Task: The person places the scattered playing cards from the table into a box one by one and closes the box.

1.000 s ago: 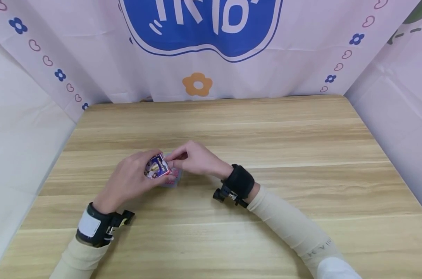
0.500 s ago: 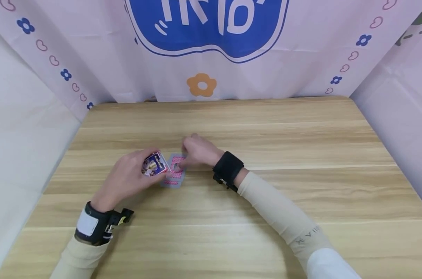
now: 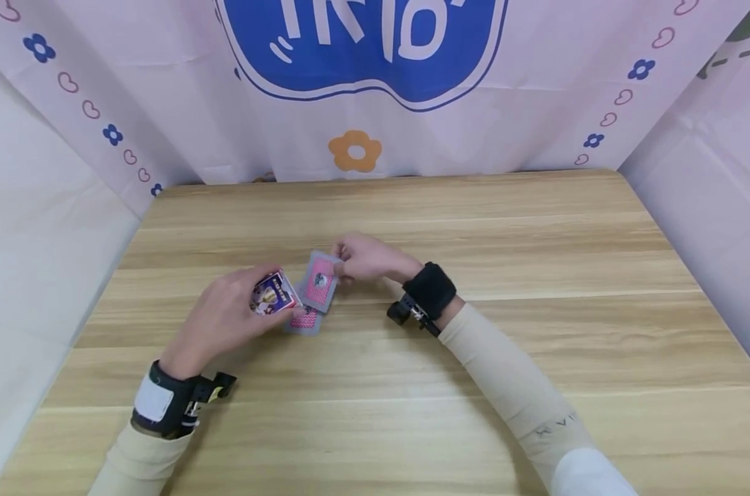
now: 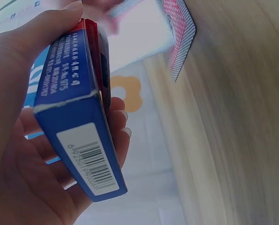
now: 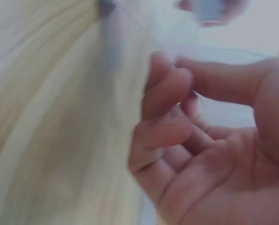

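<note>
In the head view my left hand [image 3: 222,317] holds a small blue-and-purple playing-card box [image 3: 272,295] between thumb and fingers, tilted above the table. Its barcode end and a strip of red inside the blue box [image 4: 71,103] show in the left wrist view. My right hand [image 3: 375,258] pinches one playing card [image 3: 319,279] by its right edge, red-patterned back with a grey border facing up. Beneath it, more cards [image 3: 303,322] lie back up on the table, partly covered. The right wrist view is blurred; there the fingers of my right hand [image 5: 195,140] are curled with thumb against index.
A wooden table [image 3: 412,386] spreads around both hands. Behind it hangs a white cloth [image 3: 449,138] with a blue sign and an orange flower. White cloth walls [image 3: 46,207] stand at the sides. Both wrists wear black camera straps [image 3: 430,289].
My right hand drew away from the box, reached the cards on the table, and now pinches one card, shifted up and rightward over the rest. My left hand with the box barely moved.
</note>
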A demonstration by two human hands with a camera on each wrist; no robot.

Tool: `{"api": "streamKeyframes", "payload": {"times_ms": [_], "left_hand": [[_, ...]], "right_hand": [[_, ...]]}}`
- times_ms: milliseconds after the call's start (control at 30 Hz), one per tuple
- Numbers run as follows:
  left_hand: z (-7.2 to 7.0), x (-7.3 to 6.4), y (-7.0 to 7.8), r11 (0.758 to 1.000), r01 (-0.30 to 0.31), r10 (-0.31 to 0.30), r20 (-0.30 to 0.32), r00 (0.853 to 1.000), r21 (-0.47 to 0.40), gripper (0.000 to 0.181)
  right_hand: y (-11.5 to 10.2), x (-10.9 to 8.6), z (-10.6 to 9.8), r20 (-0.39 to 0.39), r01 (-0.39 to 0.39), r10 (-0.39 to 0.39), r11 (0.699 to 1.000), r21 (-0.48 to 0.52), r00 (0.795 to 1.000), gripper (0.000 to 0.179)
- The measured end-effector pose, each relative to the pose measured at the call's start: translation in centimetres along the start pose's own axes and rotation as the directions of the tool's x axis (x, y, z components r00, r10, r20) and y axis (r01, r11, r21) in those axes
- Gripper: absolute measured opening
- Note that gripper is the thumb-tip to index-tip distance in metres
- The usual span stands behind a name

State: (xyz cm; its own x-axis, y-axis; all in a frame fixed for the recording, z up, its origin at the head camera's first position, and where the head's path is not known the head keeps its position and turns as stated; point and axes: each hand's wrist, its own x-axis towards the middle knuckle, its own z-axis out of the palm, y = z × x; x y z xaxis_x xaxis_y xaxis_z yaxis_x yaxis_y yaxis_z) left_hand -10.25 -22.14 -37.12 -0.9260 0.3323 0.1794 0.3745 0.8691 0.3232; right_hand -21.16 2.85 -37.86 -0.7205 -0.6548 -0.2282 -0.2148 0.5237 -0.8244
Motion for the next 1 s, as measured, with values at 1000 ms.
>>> {"api": "streamKeyframes", "payload": {"times_ms": [1000], "left_hand": [[0.3, -0.1, 0.9, 0.999, -0.033, 0.034, -0.037, 0.999, 0.02, 0.068]], "right_hand": [[-1.1, -2.4, 0.0, -0.235, 0.066, 0.011, 0.945, 0.319, 0.972, 0.025]]}}
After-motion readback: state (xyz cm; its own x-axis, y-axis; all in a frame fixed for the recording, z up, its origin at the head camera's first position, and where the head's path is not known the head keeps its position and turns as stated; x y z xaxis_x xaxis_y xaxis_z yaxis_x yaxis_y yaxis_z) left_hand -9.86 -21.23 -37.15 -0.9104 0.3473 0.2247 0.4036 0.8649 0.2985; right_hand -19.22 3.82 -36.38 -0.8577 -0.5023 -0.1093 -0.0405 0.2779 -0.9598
